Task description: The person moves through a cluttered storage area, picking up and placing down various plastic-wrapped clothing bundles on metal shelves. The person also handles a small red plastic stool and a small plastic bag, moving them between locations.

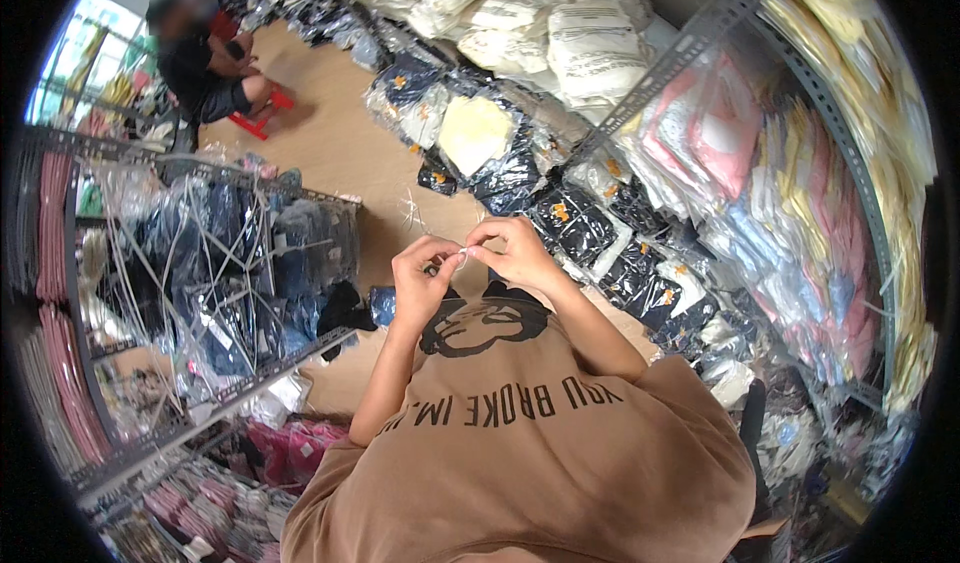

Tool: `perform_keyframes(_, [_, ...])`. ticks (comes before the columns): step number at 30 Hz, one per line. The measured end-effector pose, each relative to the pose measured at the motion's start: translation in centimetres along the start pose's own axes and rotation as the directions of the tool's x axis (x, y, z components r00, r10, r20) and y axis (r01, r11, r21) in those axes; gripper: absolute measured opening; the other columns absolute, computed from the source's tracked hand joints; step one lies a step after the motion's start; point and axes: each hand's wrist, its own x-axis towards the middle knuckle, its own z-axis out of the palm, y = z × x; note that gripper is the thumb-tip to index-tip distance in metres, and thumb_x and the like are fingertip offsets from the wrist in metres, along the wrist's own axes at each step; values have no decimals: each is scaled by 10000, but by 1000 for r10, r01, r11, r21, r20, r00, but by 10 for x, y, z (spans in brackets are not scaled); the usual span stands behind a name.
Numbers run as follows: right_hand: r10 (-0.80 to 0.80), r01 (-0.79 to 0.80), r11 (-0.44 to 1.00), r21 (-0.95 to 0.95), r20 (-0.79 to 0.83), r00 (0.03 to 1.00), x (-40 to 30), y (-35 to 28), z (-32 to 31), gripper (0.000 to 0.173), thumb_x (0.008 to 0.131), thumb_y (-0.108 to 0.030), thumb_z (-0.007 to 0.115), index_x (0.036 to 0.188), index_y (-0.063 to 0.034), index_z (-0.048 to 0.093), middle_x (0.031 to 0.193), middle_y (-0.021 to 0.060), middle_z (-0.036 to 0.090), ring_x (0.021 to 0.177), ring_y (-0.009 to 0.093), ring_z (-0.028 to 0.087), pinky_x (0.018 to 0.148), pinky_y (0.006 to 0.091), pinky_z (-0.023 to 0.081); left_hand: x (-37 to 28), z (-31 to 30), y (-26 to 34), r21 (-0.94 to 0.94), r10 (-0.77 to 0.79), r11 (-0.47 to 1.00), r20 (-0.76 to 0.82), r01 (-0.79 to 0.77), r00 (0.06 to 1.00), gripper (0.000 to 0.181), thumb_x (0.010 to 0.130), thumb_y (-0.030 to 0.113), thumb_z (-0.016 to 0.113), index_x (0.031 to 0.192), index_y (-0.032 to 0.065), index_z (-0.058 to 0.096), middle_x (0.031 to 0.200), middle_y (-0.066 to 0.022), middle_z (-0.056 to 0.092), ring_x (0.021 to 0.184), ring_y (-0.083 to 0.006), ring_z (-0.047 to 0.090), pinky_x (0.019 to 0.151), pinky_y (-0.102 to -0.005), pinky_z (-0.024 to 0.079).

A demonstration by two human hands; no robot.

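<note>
In front of my chest both hands meet fingertip to fingertip. A thin white string or tie is pinched between them and makes a small loop. My left hand grips it with thumb and forefinger, and a small dark item shows at its fingers, too small to name. My right hand pinches the same string from the other side. Just beyond the hands, loose white strands show against the wood-look floor. Below them is the front of my brown printed T-shirt.
Metal shelving on the left bears tied bundles of bagged dark clothes. Bagged black garments line the floor at right, beside a rack of pastel garments. White bags are piled behind. A person sits on a red stool.
</note>
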Motion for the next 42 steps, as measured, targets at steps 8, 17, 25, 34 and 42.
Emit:
perform_keyframes(8, [150,-117,981,157,-218,964,-36,44,-41,60,765,-27,704,796,14,674,735,82,687,679,139,660,663,278,527,44,54,15,103,309,929,317,-356,897,94,743,8,718,828,26,683,804,-73,648,661,-205,626,606,-293,503])
perform_keyframes(17, [474,-418,788,453,-12,881,-25,78,-36,110,764,-60,668,823,28,698,727,40,666,671,93,582,639,245,464,84,54,-9,148,553,647,585,-748,593,122,689,41,733,800,59,687,808,-28,646,701,-228,633,632,-348,507])
perform_keyframes(25, [481,-447,705,550,92,872,39,87,-1,108,795,-82,670,846,6,706,723,12,642,649,79,560,590,223,436,131,5,-64,262,380,810,448,-525,809,106,720,10,722,814,50,693,807,-66,669,690,-226,638,641,-330,514])
perform_keyframes(34, [502,-349,794,497,-213,838,77,106,33,158,824,-119,731,901,19,741,848,67,724,760,97,636,691,237,488,185,-54,-109,260,-57,957,604,-129,795,236,769,18,715,1004,23,694,897,-132,704,702,-214,659,666,-317,526])
perform_keyframes(42, [597,-288,739,609,-394,699,52,93,67,166,784,-119,791,860,21,745,798,75,723,718,101,633,678,241,490,202,-51,-159,193,-22,927,885,-323,465,628,780,87,693,1368,47,476,1218,-253,601,1102,-402,588,956,-436,464])
